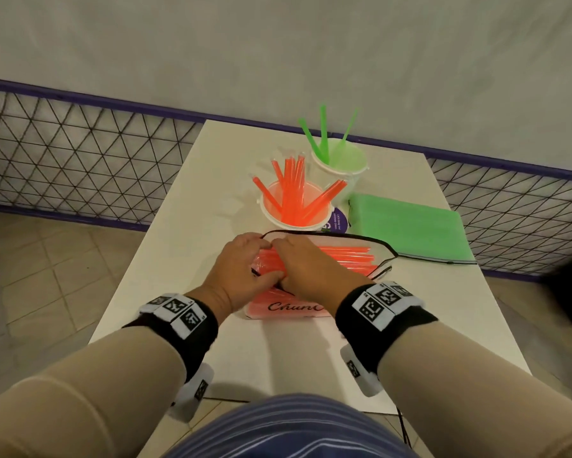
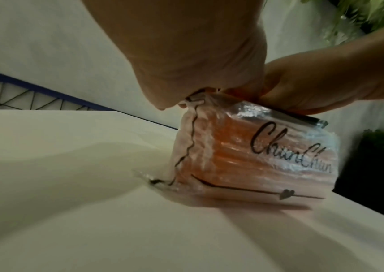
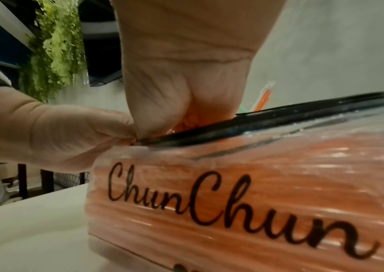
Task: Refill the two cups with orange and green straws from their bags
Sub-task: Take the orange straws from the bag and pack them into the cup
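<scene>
On the near-middle of the white worktop point(image 1: 179, 233) lies a clear zip bag of orange straws point(image 1: 344, 256), printed with the script "ChunChun" on its near face. Both hands work at the left end of its black-edged opening. The left hand point(image 1: 245, 266) pinches the left corner of the bag mouth between thumb and fingers; in the left wrist view the pinch sits on the black zip edge of the orange bag point(image 2: 244, 156). The right hand point(image 1: 307, 266) reaches into the opening just beside the left hand, touching it, with its fingers curled down among the straws; the right wrist view shows the right hand point(image 3: 181, 77) entering behind the black zip strip of the bag point(image 3: 232, 193). Whether the fingers already enclose a straw cannot be told, as they are hidden inside the bag.

Just beyond the bag stands a white cup with orange straws point(image 1: 294, 206), its straws fanned out, some in clear wrappers. Behind it and slightly to the right, touching or nearly touching it, stands a white cup with green straws point(image 1: 339, 166), holding only three. A flat bag of green straws point(image 1: 407, 226) lies to the right of the cups, just beyond the right end of the orange bag. A mesh fence point(image 1: 79, 143) with a purple rail runs along the far side.
</scene>
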The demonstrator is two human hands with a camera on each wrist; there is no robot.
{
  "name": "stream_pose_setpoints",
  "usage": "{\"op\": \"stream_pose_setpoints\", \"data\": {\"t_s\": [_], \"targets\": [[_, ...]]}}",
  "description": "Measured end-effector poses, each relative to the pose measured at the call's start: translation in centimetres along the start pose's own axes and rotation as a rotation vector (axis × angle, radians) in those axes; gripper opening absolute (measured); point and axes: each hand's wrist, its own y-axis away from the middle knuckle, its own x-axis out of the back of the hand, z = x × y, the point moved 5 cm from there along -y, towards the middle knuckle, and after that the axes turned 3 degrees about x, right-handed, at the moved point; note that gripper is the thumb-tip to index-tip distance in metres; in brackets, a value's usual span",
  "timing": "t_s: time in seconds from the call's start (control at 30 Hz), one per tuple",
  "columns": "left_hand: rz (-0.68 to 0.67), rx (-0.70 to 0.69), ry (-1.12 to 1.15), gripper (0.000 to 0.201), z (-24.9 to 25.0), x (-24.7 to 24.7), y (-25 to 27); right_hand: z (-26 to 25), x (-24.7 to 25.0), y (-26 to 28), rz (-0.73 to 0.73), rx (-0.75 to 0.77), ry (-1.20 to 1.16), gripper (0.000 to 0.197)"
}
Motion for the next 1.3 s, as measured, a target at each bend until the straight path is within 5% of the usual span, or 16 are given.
{"op": "stream_pose_setpoints", "data": {"t_s": [0.37,0.57,0.73,0.87,1.0,1.17,1.3], "targets": [[-0.068,0.052,-0.005,0.07,-1.3,-0.2,-0.2,-0.5,-0.1,-0.3,-0.002,0.081,0.063,0.031],[-0.119,0.161,0.062,0.04,-1.7,-0.2,-0.2,-0.7,-0.2,0.0,0.054,0.095,0.073,0.029],[-0.109,0.194,0.05,0.038,-1.3,0.0,-0.1,-1.0,-0.3,0.1,0.017,0.117,0.121,0.021],[-0.151,0.164,0.099,0.024,-1.0,0.1,0.0,-1.2,1.9,0.3,0.034,0.075,-0.006,0.015],[-0.103,0.13,0.158,0.032,-0.9,0.6,0.6,-0.6,6.6,0.0,0.098,-0.068,-0.348,0.011],[0.206,0.113,0.157,0.033,1.6,3.1,-1.6,0.1,16.1,0.4,0.511,-0.128,-0.81,0.017],[0.036,0.204,0.044,0.05,2.8,2.5,-5.2,1.4,19.7,0.2,0.897,-0.147,-1.058,0.026]]}}
